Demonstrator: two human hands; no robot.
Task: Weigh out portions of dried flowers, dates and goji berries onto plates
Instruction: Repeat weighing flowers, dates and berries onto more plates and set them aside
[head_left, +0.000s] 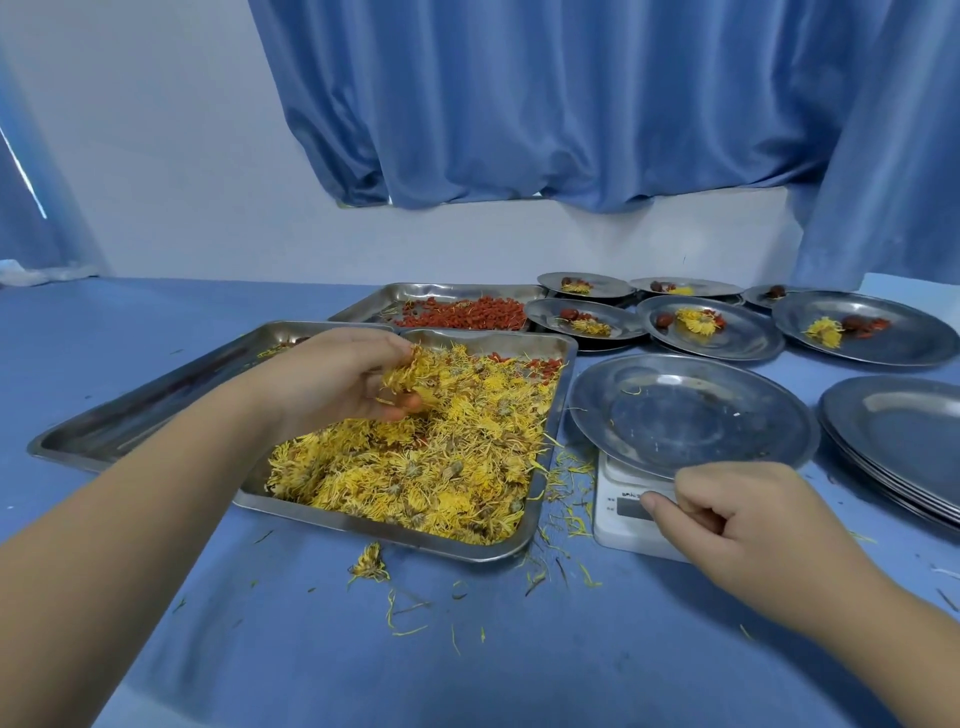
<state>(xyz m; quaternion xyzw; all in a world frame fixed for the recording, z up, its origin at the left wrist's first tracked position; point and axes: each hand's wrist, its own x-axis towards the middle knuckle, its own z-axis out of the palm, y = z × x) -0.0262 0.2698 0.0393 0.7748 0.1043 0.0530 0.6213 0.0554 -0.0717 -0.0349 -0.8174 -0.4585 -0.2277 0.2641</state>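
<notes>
Head view: dried yellow flowers (415, 467) fill a steel tray (550, 467) at the centre of the blue table (311, 649). The left hand (343, 382) sits over the tray's 11 o'clock corner, fingers pinched together on a tuft of flowers (410, 374) lifted just above the heap. At 3 o'clock from the tray a white scale (623, 519) carries a bare steel plate (691, 415). The right hand (737, 514) rests at the scale's near edge, fingers curled in loosely with nothing in them, thumb tip (652, 501) touching the scale by its display; whether it presses a button I cannot tell.

At 12 o'clock a second tray (384, 304) holds goji berries (467, 312); a few more berries lie in the flower tray's far right corner. At 10 o'clock a third tray (130, 421) lies nearly bare, partly hidden by the left forearm. From 1 to 2 o'clock stand filled plates (737, 343), each with a flower, a dark date and red berries. At 3 o'clock, beyond the scale, is a stack of plates (893, 447). Loose petals (369, 564) litter the table at 6 o'clock. A blue curtain (571, 104) hangs behind.
</notes>
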